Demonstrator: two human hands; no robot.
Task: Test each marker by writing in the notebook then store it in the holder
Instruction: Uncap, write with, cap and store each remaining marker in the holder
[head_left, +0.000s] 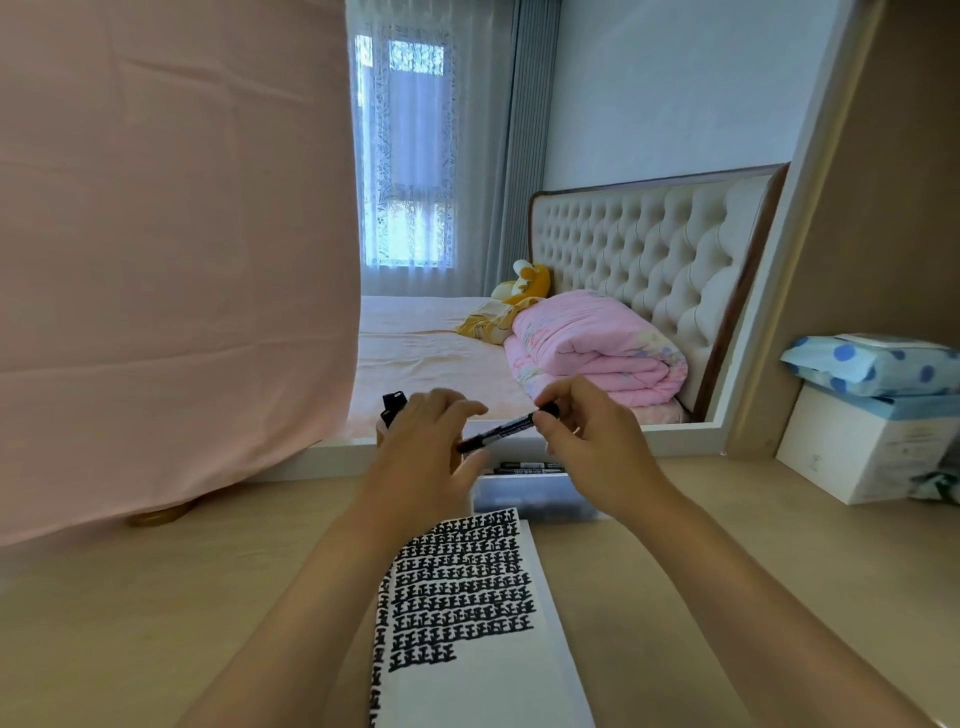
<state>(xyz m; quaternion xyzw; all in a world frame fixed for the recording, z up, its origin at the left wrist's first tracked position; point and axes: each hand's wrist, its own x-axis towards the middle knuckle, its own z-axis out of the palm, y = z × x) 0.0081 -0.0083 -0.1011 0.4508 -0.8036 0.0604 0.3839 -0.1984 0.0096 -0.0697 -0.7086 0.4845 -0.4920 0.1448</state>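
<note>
At nine o'clock from the notebook (467, 696), a pink cloth (171, 260) hung down to the surface (156, 623), well clear of the work. Black marker tops (390, 408) stood up at eleven o'clock, probably in the holder, though the left hand (421, 457) hid whatever held them.

The left hand's fingers were spread loosely around the lower end of the marker (501, 430). I could not tell whether they gripped it or only framed it. The marker was in the air at twelve o'clock, tilted with its right end higher. The right hand (592, 447) pinched that upper end between thumb and fingertips.

The step looked like work on the cap, either pulling it off or pushing it back on. The notebook page was already filled with rows of thick black strokes down to about its middle, with blank paper below. If the marker was untested, the next move called for a firm pull apart and then bringing the tip down to the unfinished row. If it was tested, it needed to go to eleven o'clock, past the left hand.

A clear box (535, 501) touched the notebook's far edge, with more markers (527, 467) lying in it, so a low sweep could knock it. At two o'clock a white carton (872, 447) carried a spotted wipes pack (872, 364), well apart from the hands.
</note>
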